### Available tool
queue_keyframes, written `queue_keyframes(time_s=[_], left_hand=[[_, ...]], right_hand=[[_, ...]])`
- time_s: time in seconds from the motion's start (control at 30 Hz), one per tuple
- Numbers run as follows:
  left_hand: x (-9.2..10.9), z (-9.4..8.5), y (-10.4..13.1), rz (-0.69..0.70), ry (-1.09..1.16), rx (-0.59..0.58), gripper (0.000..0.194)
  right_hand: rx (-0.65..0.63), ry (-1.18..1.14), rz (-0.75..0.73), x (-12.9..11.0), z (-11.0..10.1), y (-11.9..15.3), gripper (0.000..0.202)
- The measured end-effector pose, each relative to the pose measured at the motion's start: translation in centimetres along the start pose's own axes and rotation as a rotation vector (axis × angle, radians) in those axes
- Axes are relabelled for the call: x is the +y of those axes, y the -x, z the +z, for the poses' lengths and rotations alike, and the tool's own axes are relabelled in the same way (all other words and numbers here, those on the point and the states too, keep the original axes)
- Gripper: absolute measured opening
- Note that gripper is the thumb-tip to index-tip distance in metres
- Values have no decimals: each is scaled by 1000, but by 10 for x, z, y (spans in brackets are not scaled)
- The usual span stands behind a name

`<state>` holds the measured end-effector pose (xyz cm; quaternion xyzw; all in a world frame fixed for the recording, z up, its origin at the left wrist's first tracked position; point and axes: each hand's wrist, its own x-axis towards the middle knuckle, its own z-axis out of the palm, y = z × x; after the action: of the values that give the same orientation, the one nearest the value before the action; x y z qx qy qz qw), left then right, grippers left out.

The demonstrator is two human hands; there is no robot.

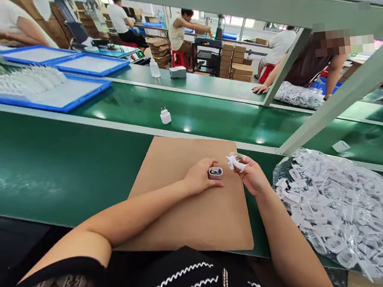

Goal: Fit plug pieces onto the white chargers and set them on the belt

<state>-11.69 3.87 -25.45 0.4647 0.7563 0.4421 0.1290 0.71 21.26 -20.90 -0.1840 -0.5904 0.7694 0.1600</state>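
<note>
My left hand (203, 175) is closed round a small white charger housing (215, 173), whose open end shows electronic parts inside. To its right, my right hand (251, 173) pinches a small white plastic part (234, 162), held apart from the housing; white coverings show on some of its fingertips. Both hands are above a brown cardboard sheet (193, 221) lying on the green table. Beyond the sheet, a white plug charger (165, 116) with two pins stands on the green belt.
A plastic bag of white parts (349, 209) lies at the right. Blue-framed trays (67, 104) are at the back left, one with many white pieces. A metal frame post (340, 96) slants at the right. Across the line, a person's hand (260, 89) rests on the ledge.
</note>
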Motion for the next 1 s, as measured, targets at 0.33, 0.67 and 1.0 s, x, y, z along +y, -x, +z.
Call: queue_keyframes(time_s=[0.33, 0.67, 1.0], left_hand=[[-12, -4, 13, 40, 227, 44, 28], [-11, -5, 12, 67, 275, 48, 25], [-10, -9, 13, 7, 294, 16, 20]], right_hand=[[12, 275, -86, 3, 12, 4, 38], [-29, 554, -214, 4, 20, 11, 37], [-48, 1101, -682, 22, 27, 6, 16]])
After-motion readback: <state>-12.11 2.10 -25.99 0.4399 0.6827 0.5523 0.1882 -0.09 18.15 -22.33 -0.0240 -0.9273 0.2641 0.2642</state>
